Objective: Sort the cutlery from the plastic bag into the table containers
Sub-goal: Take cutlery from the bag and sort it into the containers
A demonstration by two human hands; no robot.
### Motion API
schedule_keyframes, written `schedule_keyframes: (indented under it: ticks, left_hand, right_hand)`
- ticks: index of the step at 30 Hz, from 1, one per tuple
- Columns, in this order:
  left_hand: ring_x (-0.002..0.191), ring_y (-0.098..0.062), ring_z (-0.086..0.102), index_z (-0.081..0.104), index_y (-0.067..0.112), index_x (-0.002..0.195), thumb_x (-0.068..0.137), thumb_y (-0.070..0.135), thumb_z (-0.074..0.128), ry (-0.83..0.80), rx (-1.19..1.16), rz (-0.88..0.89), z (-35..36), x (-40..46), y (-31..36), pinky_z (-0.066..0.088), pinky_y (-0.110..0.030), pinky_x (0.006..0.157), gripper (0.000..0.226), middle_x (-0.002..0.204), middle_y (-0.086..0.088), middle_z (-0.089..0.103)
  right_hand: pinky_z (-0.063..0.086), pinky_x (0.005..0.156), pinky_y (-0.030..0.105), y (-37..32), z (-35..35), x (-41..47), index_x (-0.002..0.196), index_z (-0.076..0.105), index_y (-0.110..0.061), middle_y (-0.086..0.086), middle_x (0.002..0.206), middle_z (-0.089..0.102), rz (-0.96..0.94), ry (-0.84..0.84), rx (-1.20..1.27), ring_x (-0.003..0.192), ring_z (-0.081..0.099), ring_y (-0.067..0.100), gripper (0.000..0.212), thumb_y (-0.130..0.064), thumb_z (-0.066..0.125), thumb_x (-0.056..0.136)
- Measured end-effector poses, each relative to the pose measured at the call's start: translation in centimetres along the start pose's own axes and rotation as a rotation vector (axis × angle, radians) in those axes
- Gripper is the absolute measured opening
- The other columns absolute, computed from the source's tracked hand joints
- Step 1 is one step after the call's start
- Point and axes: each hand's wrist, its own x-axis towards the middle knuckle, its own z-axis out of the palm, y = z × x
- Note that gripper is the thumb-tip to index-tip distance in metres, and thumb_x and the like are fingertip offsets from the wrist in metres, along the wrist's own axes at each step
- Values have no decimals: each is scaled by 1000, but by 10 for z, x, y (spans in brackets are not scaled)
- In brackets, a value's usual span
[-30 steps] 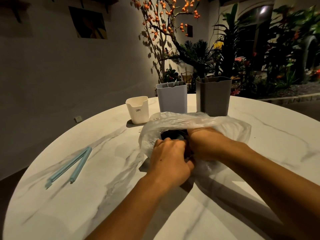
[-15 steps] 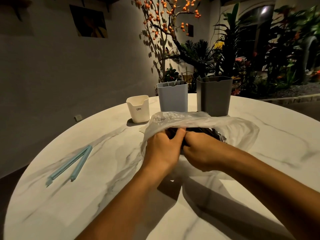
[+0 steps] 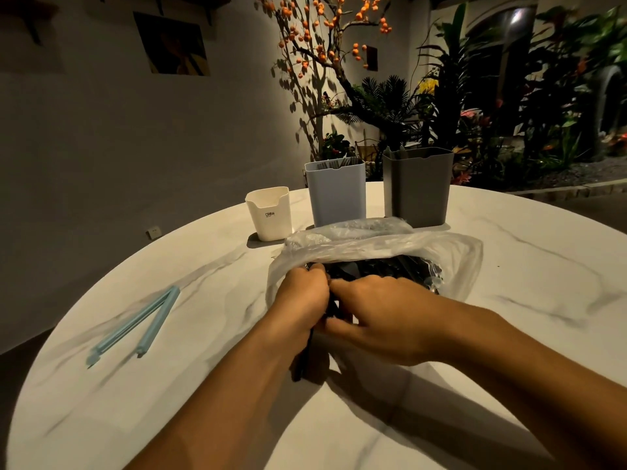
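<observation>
My left hand (image 3: 302, 296) and right hand (image 3: 383, 317) meet at the mouth of the plastic bag (image 3: 390, 245), both curled shut around a bundle of black cutlery (image 3: 334, 308) whose handles stick out toward me. More dark cutlery lies inside the bag on the marble bench (image 3: 509, 266). Behind it stand the white container (image 3: 269, 213), blue container (image 3: 336, 193) and grey container (image 3: 419, 186). A blue bag clip (image 3: 142, 325) lies well to the left.
</observation>
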Motion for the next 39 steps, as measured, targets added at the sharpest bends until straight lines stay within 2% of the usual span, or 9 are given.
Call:
schedule_keyframes:
  ticks: [3, 5, 10, 14, 18, 22, 27, 31, 39]
  left_hand:
    - [74, -26, 65, 63, 11, 103, 102, 24, 37, -12, -80, -30, -2, -2, 3, 58, -38, 70, 29, 81, -10, 65]
    - [51, -15, 52, 59, 10, 95, 103, 24, 33, -127, -143, -48, -3, -7, 5, 46, -27, 48, 31, 62, -4, 56]
    - [40, -7, 26, 50, 11, 92, 104, 27, 34, -512, 13, -100, -9, -19, 6, 22, -19, 36, 26, 53, 3, 37]
    - [47, -7, 27, 49, 14, 91, 105, 37, 38, -792, 197, -2, -16, -23, 7, 24, -18, 41, 29, 60, 3, 37]
    - [50, -9, 30, 48, 13, 94, 104, 38, 40, -904, 178, 133, -25, -23, 9, 28, -18, 45, 28, 63, 2, 42]
    - [53, -9, 35, 53, 11, 99, 103, 36, 41, -918, 68, 176, -29, -19, 7, 32, -19, 48, 27, 67, 1, 48]
    - [54, -10, 37, 58, 10, 104, 101, 35, 43, -838, -108, 235, -26, -17, 7, 34, -20, 49, 29, 67, 0, 50]
    - [51, -8, 36, 56, 10, 106, 104, 34, 41, -727, -102, 277, -23, -15, 7, 32, -20, 48, 28, 66, 1, 48]
    - [42, -7, 28, 47, 12, 80, 98, 57, 25, -587, -167, 293, -5, -26, 3, 24, -20, 42, 53, 57, 0, 39]
  right_hand:
    - [51, 69, 28, 9, -10, 1, 103, 61, -35, -14, 89, 65, -7, 130, -63, 78, 60, 6, 36, -62, 40, 91]
    - [56, 73, 28, 16, -17, 0, 100, 68, -33, -13, 89, 69, -2, 185, 152, 80, 64, 5, 30, -54, 46, 93]
    - [49, 60, 12, 41, -26, 2, 93, 72, -24, -6, 80, 69, 135, 520, 697, 77, 64, 3, 26, -30, 48, 100]
    - [51, 83, 23, 59, -21, 9, 94, 73, -24, -6, 100, 72, 294, 499, 884, 101, 64, 10, 31, -33, 44, 103]
    - [47, 99, 36, 66, -25, 4, 99, 74, -16, -1, 102, 75, 340, 317, 1042, 104, 68, 18, 44, -41, 39, 103]
    - [50, 97, 41, 67, -33, -5, 116, 66, -10, 11, 113, 70, 145, 119, 1204, 109, 67, 25, 54, -55, 47, 93]
    - [52, 91, 38, 72, -39, -7, 126, 60, -13, 12, 117, 67, 68, 150, 1181, 107, 65, 29, 44, -29, 65, 86]
    - [55, 67, 23, 70, -34, -5, 112, 67, -11, 15, 101, 71, 98, 222, 1204, 81, 66, 20, 36, -15, 69, 76]
    - [54, 61, 22, 62, -27, 0, 103, 66, -7, 5, 78, 71, 104, 375, 1189, 75, 71, 19, 28, -14, 71, 76]
